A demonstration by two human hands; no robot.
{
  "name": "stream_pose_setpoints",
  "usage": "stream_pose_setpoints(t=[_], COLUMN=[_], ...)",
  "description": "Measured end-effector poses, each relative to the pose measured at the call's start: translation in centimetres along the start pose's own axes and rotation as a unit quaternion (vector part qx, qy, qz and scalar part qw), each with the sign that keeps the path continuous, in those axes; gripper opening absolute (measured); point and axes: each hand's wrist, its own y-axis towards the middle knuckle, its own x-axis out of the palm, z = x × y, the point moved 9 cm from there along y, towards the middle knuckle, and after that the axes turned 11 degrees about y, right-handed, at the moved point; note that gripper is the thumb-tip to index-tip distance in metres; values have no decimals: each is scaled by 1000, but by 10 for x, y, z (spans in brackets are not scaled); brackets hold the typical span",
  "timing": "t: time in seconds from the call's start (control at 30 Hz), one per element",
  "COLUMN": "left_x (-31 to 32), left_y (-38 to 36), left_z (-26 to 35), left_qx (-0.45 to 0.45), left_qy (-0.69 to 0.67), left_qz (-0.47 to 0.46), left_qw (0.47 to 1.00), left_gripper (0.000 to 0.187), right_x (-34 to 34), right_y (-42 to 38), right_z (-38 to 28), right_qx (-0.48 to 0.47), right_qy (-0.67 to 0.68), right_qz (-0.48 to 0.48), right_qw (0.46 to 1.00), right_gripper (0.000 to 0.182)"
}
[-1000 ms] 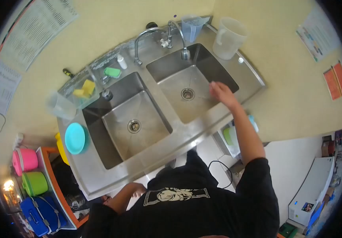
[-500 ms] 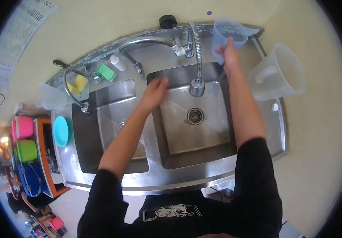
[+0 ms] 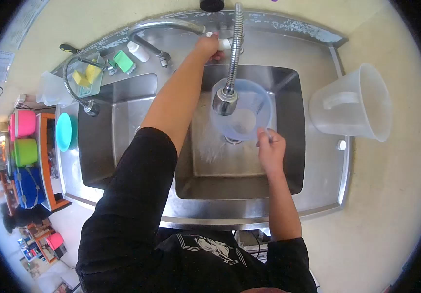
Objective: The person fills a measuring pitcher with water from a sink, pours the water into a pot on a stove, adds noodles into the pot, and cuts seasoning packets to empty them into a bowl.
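Observation:
My right hand [image 3: 272, 150] grips the handle of a clear bluish plastic pitcher [image 3: 261, 110], its fingers closed. The pitcher is held over the right basin [image 3: 220, 183], its open mouth turned up below the metal spray head [image 3: 225, 102] of the flexible-hose tap. My left hand [image 3: 209, 48] reaches to the back of the sink and is closed on the white tap handle [image 3: 224, 44] at the base of that tap; some fingers are hidden. A whitish streak of what looks like water [image 3: 213, 149] shows in the basin beside the pitcher.
A larger frosted pitcher [image 3: 337, 105] lies on the right counter near a small white cap [image 3: 341, 144]. A curved tap [image 3: 171, 24], white bottle [image 3: 138, 51], green brush [image 3: 123, 62], sponge box [image 3: 91, 80] and turquoise bowl [image 3: 64, 132] surround the left basin [image 3: 98, 146].
My right hand has brought the pitcher from the back right corner down over the right basin, under the spray head. My left hand has moved up and back onto the tap handle.

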Motion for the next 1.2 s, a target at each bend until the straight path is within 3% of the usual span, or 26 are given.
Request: stream_pose_setpoints(t=[0.07,0.23,0.53,0.63,0.73,0.8,0.87,0.93,1.03,1.13,1.2], left_x=[-1,2,-10,-1,-7,-17,-19,-9,3,3,5], left_y=[-17,-16,-17,0,-18,-69,-87,-77,-30,-15,-50], left_z=[4,-8,-13,-17,19,41,65,74,50,44,55], left_qx=[-38,-42,-40,-45,132,119,125,149,147,160,178], left_qy=[-20,-23,20,-13,216,272,359,473,562,523,526], left_qz=[-24,-60,-11,35,167,302,322,224,164,83,125], left_qw=[999,997,999,998,953,906,867,839,798,833,822], left_gripper=[59,59,62,56,52,44,39,54,56,51,45], right_x=[11,28,36,37,38,38,37,34,37,44,47], right_y=[-9,-47,-61,-65,-70,-73,-73,-71,-62,-48,-42], right_z=[14,27,28,35,39,40,44,61,83,106,112], right_qx=[-14,96,121,125,133,133,122,125,127,113,109], right_qy=[-9,118,153,154,158,165,177,190,197,201,209], right_qz=[-45,-48,-40,-31,-15,-15,-29,-34,-57,-81,-84], right_qw=[999,987,980,980,978,977,976,973,971,970,968], right_gripper=[39,35,41,44,45,44,40,40,41,43,44])
